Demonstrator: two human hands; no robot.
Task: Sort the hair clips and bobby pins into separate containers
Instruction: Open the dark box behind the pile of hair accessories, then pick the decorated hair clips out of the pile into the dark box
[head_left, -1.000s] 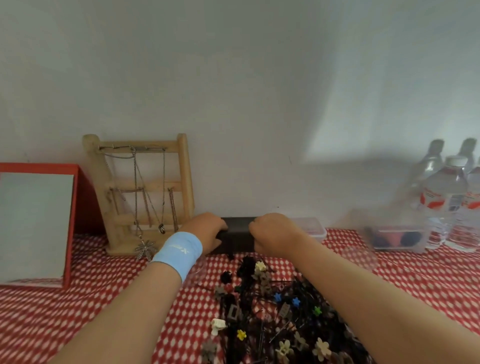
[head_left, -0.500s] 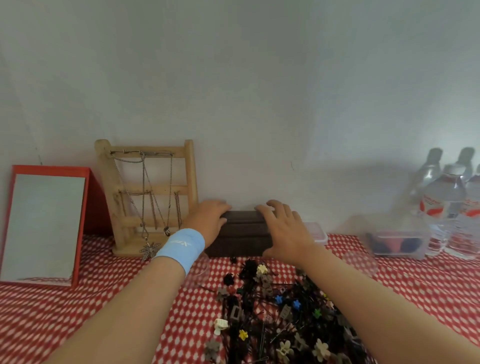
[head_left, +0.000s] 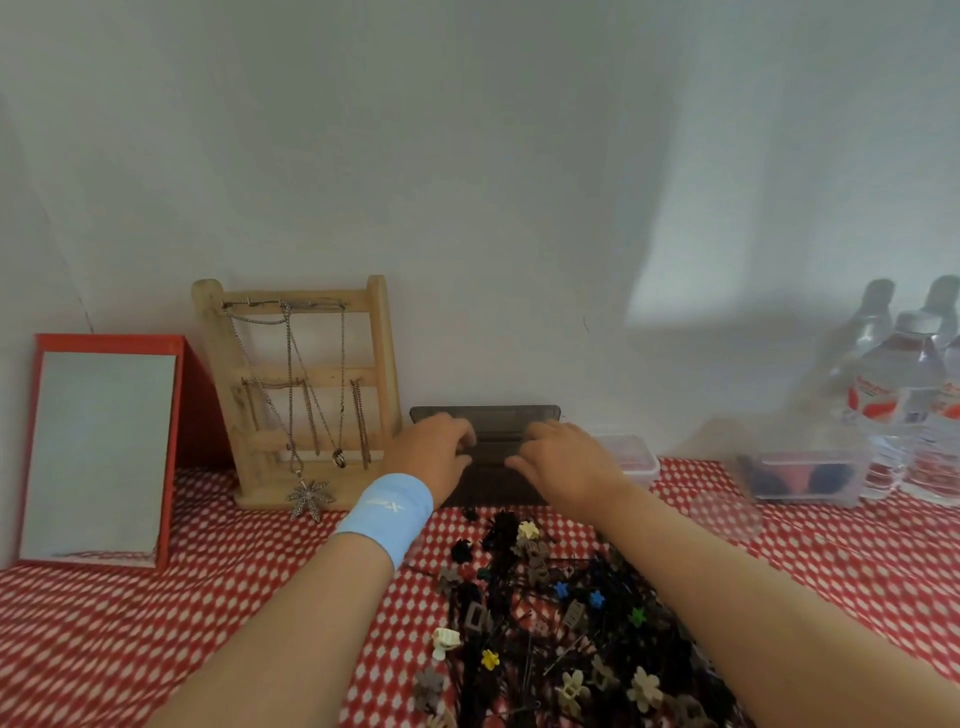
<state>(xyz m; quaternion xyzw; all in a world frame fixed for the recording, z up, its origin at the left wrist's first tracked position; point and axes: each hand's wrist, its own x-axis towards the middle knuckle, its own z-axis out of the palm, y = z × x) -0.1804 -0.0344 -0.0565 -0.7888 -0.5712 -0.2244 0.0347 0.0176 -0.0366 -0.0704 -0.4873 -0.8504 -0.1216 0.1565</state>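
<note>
A table draped in a red-and-white checked cloth stands against a plain pale wall. At the far left, a red-framed rectangular mirror leans beside a wooden ladder-shaped jewellery stand hung with metal chains.

Both bare forearms reach forward over the cloth to a dark brown rectangular box set against the wall, its lid raised upright. The left hand, above a light-blue wristband, sits at the box's left side with fingers bent over its edge; the blur makes it impossible to tell whether it actually grips. The right hand rests on the box's right side, fingers spread and relaxed, clutching nothing.

What the box holds is hidden. The heap of small flower-shaped plastic hair clips and black bobby pins lies loose on the cloth just in front of the box, between the forearms. Just right of the box is a small clear plastic lidded container. Farther right, a clear plastic tub holds blurred dark, red and blue items, beside clear plastic water bottles.
</note>
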